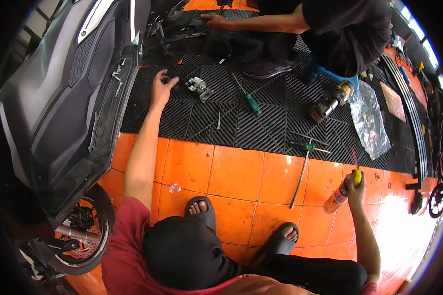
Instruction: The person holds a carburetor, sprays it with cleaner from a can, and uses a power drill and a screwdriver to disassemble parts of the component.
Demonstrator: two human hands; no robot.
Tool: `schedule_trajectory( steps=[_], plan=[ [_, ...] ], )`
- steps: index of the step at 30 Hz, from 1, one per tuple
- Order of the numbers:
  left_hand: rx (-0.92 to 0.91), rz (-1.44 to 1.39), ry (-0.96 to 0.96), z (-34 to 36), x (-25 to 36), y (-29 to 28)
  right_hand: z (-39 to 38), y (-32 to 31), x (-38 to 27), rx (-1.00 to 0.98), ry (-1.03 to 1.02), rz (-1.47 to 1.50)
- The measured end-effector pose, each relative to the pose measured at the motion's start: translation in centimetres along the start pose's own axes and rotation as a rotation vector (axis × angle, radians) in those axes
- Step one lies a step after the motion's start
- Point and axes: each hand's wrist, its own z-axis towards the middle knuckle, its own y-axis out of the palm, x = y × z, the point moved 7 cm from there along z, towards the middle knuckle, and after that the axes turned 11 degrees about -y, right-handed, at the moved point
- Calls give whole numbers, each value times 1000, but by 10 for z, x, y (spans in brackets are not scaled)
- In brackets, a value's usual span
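My left hand (162,87) is at the mat's near left part, fingers bent and apart, with nothing clearly held, beside a small metal part (198,88). My right hand (356,191) grips an orange spray can (335,199) with a yellow top and thin red straw. Between them lie a green-handled screwdriver (252,103), a thin metal rod (219,118), a long T-handled tool (300,177) and another green-handled screwdriver (300,144). A power tool (326,107) rests near a clear plastic bag (369,123).
A grey-and-black scooter (54,98) with tools on its footboard fills the left side. A co-worker's arm (266,23) and shoe (263,69) are across the ribbed black mat (251,130), beside a blue object (312,73). A long rail (408,118) stands at right, over orange tiles (236,172).
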Motion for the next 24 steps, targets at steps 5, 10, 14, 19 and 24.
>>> schedule_trajectory(
  steps=[5,10,14,19,24],
  plan=[
    [63,-117,44,15,62,8,-15,-40,54,205,17,72],
    [63,-195,104,25,87,32,-34,-49,61,233,58,116],
    [118,-26,119,-6,72,78,-42,-50,61,236,35,146],
    [146,193,206,-58,74,136,-56,-41,46,189,59,165],
    [65,499,148,-81,47,159,-88,-37,67,175,145,180]
  ],
)
